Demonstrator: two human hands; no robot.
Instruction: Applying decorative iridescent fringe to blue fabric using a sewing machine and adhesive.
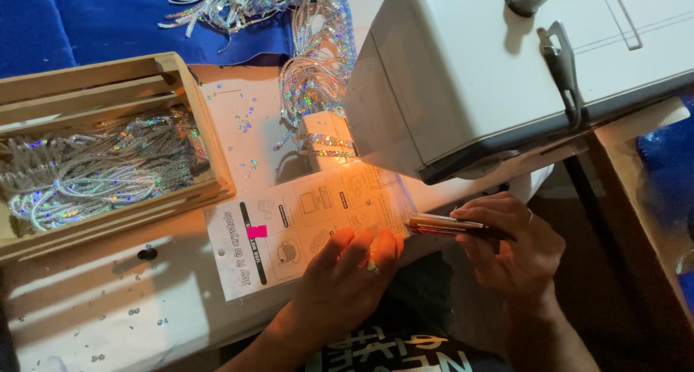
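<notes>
Head view: my left hand lies flat, fingers released, on a printed instruction sheet at the white table's edge, while my right hand grasps a slim pen-like tool beside the sewing machine.

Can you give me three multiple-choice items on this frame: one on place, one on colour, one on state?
1. Where does the wooden crate sit?
A. left of the instruction sheet
B. on the sewing machine
C. under the table

2. What colour is the small tag on the sheet?
A. green
B. pink
C. yellow

3. What is the right hand doing?
A. lying open and empty
B. holding a pen-like tool
C. gripping the crate

Answers:
1 A, the crate of sparkly fringe stands at the sheet's left.
2 B, the tag is bright pink.
3 B, its fingers close around the slim tool, while the left hand rests flat on the sheet.
</notes>
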